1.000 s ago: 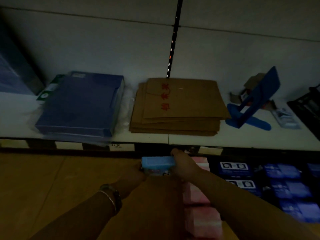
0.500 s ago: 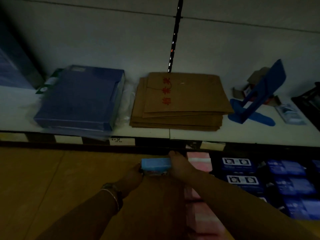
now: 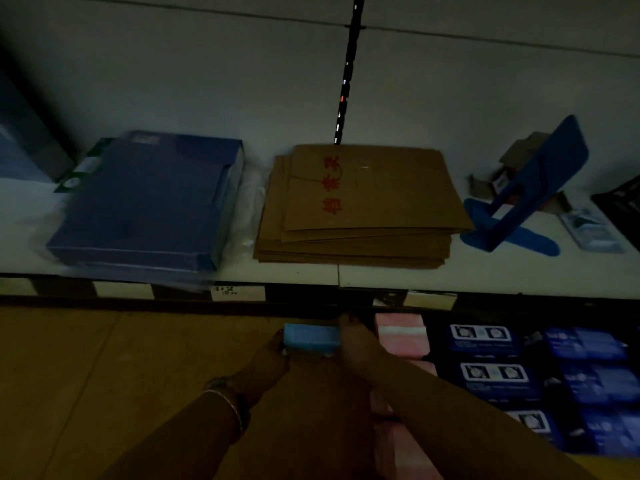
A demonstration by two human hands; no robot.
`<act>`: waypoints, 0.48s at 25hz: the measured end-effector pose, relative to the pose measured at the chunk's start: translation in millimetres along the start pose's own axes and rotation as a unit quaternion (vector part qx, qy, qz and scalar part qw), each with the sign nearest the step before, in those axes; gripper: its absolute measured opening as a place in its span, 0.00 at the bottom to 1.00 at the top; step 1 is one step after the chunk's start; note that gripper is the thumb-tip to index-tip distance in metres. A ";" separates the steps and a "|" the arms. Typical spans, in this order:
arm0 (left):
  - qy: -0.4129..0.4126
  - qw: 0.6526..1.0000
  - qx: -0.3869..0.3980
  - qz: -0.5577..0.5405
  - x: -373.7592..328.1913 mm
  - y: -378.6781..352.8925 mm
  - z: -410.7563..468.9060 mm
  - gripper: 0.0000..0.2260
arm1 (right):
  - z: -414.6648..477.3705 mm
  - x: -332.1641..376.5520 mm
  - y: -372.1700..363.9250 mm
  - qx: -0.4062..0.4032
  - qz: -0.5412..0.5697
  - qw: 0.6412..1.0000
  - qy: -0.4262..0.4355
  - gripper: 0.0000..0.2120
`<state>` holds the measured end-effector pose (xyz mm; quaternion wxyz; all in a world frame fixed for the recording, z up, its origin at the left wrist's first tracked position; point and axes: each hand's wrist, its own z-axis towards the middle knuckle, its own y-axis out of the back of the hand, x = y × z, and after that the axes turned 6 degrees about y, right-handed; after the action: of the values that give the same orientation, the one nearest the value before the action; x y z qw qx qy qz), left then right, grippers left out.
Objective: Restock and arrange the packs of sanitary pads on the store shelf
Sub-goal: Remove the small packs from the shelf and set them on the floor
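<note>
1. The small light blue plastic pack of pads (image 3: 310, 337) is just left of the stacked pink packs (image 3: 401, 339).
2. The left hand (image 3: 273, 355) grips its far end.
3. The right hand (image 3: 356, 344) grips the end nearest them.

light blue pack (image 3: 310, 336): I see one small oblong packet, long side level, low centre of the frame, just under the upper shelf's edge.
hold: left hand (image 3: 270, 358) grips its left end, right hand (image 3: 356, 344) its right end.
pink packs (image 3: 401, 341): stacked just right of it, running toward the bottom edge; print too dim to read.
</note>
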<state>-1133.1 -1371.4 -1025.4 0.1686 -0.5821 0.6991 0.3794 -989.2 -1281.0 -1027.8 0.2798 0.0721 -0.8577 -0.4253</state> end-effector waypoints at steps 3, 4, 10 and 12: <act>-0.013 1.000 0.000 0.011 -2.6 -0.2 2.3 0.20 | 2.7 -0.4 2.0 -0.011 0.002 1.000 -0.002 0.28; -0.012 1.000 -0.003 0.011 -2.9 -0.2 3.2 0.20 | 2.8 0.4 3.3 -0.011 0.005 1.000 0.000 0.28; -0.001 1.000 -0.008 0.028 -3.6 -5.0 1.4 0.22 | 3.1 3.0 6.9 0.000 0.019 1.000 -0.007 0.29; 0.004 0.999 -0.014 0.041 -1.3 -5.4 3.7 0.22 | 1.3 3.7 8.3 -0.003 0.016 1.000 -0.002 0.28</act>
<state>-1128.4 -1368.0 -1028.7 0.1423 -0.5563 0.7179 0.3936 -992.0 -1276.2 -1020.5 0.2847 0.0570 -0.8580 -0.4237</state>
